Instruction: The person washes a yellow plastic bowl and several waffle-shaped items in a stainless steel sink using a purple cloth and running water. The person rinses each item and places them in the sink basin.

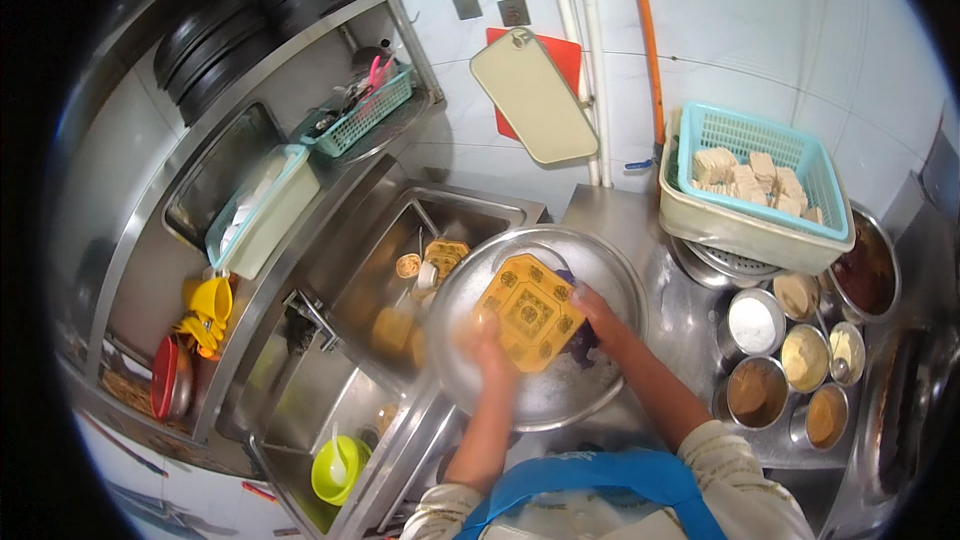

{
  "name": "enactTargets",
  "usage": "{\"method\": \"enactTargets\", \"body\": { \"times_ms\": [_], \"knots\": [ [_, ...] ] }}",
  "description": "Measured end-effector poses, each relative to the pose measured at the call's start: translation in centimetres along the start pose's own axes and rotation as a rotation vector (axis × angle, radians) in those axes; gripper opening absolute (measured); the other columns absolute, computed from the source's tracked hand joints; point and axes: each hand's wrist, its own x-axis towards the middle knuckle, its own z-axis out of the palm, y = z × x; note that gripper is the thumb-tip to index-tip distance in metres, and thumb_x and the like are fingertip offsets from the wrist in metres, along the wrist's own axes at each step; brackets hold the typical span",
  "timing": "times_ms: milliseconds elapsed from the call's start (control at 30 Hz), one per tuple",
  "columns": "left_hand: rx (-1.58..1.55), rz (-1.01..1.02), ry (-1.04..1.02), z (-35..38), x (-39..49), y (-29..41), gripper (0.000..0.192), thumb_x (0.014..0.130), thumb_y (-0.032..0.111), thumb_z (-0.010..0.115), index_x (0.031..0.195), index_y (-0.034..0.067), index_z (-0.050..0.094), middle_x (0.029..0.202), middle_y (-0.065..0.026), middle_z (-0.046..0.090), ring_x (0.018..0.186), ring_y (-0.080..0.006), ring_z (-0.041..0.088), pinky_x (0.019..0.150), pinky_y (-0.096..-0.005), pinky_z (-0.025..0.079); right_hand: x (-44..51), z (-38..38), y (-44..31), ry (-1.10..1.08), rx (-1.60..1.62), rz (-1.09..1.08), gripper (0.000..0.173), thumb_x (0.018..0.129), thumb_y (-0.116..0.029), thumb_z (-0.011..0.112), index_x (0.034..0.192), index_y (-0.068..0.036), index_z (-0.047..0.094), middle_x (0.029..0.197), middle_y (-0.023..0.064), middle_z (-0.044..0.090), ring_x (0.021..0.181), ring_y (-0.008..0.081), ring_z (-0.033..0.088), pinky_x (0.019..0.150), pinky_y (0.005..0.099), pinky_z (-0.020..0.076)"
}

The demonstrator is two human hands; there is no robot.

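Observation:
An octagonal yellow plate (531, 341) with dark ornamental patterns is tilted between my two hands over a wide, round metal basin (615, 262). My left hand (486, 337), somewhat blurred, grips its left edge. At its right edge is my right hand (594, 309), fingers around the rim. A dark purple cloth (581, 352) shows behind the plate and under my right hand; whether that hand also grips it I cannot tell. The basin stands beside a steel sink (360, 270), where more yellow dishes (391, 330) and a patterned yellow plate (448, 255) lie.
A faucet (319, 322) juts over the sinks. A lime-green bowl (341, 469) sits in the nearer sink. To the right stand several steel seasoning pots (754, 394) and a turquoise basket (832, 202) of pale blocks. A metal shelf (292, 37) holding black pans overhangs the left side.

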Motion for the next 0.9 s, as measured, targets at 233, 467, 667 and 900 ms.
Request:
{"method": "enactTargets", "body": {
  "times_ms": [233, 467, 667, 900],
  "knots": [
    [-0.272, -0.102, -0.052, 2.0, -2.4, -2.4, 0.039, 0.086, 0.024, 0.052, 0.118, 0.005, 0.043, 0.106, -0.0113, 0.053, 0.092, -0.0231, 0.055, 0.075, -0.0339, 0.048, -0.5, 2.6, 2.1, -0.072, -0.257, 0.043, 0.049, 0.078, -0.023, 0.058, 0.119, -0.001, 0.042, 0.108, 0.0087, 0.053, 0.099, 0.0159, 0.051, 0.086, 0.0284, 0.0402],
    [0.0, -0.146, -0.08, 1.6, -2.6, -3.4, 0.032, 0.079, 0.015, 0.062, 0.106, 0.001, 0.052, 0.094, -0.0077, 0.059, 0.082, -0.0186, 0.057, 0.071, -0.0295, 0.047, -0.2, 0.3, 3.8, -0.091, -0.324, 0.152, 0.054, 0.072, -0.01, 0.063, 0.121, -0.004, 0.042, 0.114, 0.0075, 0.052, 0.104, 0.0168, 0.049, 0.088, 0.0296, 0.0394],
    [-0.012, 0.009, -0.065, 1.3, -2.4, -2.2, 0.028, 0.08, 0.01, 0.061, 0.106, 0.002, 0.055, 0.096, -0.0052, 0.06, 0.084, -0.0129, 0.055, 0.074, -0.025, 0.044, -0.7, 1.5, 1.3, -0.436, -0.648, 0.174, 0.058, 0.068, -0.014, 0.068, 0.119, -0.002, 0.044, 0.113, 0.0098, 0.053, 0.104, 0.019, 0.049, 0.088, 0.0308, 0.0394],
    [0.283, 0.369, 0.01, -0.2, -4.1, 2.6, 0.033, 0.082, 0.01, 0.059, 0.114, 0.001, 0.052, 0.099, -0.0043, 0.059, 0.087, -0.0089, 0.052, 0.077, -0.0229, 0.043, -0.5, 1.2, 0.1, -0.439, -0.964, 0.112, 0.056, 0.064, -0.019, 0.072, 0.112, 0.0, 0.051, 0.09, 0.0087, 0.061, 0.085, 0.0185, 0.056, 0.079, 0.03, 0.044]
  ]
}}
